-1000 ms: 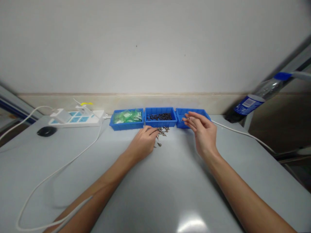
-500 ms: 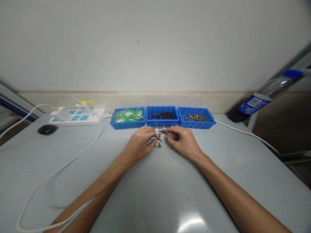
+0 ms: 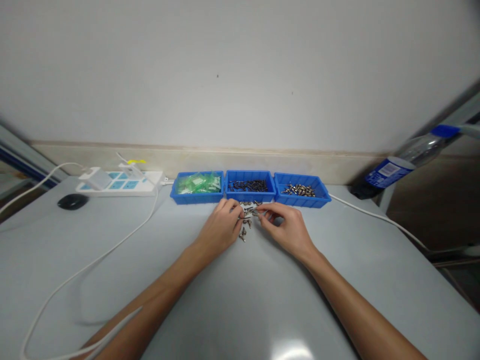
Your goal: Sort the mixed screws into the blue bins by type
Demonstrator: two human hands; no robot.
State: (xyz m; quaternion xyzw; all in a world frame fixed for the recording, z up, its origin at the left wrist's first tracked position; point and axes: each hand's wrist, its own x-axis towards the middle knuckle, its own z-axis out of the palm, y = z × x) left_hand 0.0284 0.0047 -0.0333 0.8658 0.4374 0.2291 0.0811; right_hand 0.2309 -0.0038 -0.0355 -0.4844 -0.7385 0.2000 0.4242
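A small loose pile of screws [image 3: 248, 212] lies on the table between my hands, with a few stray ones [image 3: 243, 235] nearer to me. My left hand [image 3: 224, 223] rests at the pile's left side, its fingers closed; a thin dark screw [image 3: 246, 218] sticks out at the fingertips. From the right, my right hand [image 3: 288, 227] pinches a small screw between thumb and forefinger at the pile's edge. The fingertips partly hide what both hands hold.
Behind the pile stand three blue bins: one with green plastic packets [image 3: 198, 183], one with dark screws [image 3: 250, 186], one with shiny metal fasteners [image 3: 299, 190]. A power strip [image 3: 148, 189], black mouse [image 3: 73, 201] and white cable [image 3: 112, 246] lie left. A bottle [image 3: 389, 172] leans at right.
Both hands have shifted slightly at the pile, and more of the stray screws at its near side now show. The whole view has tilted a little, so the bins sit lower.
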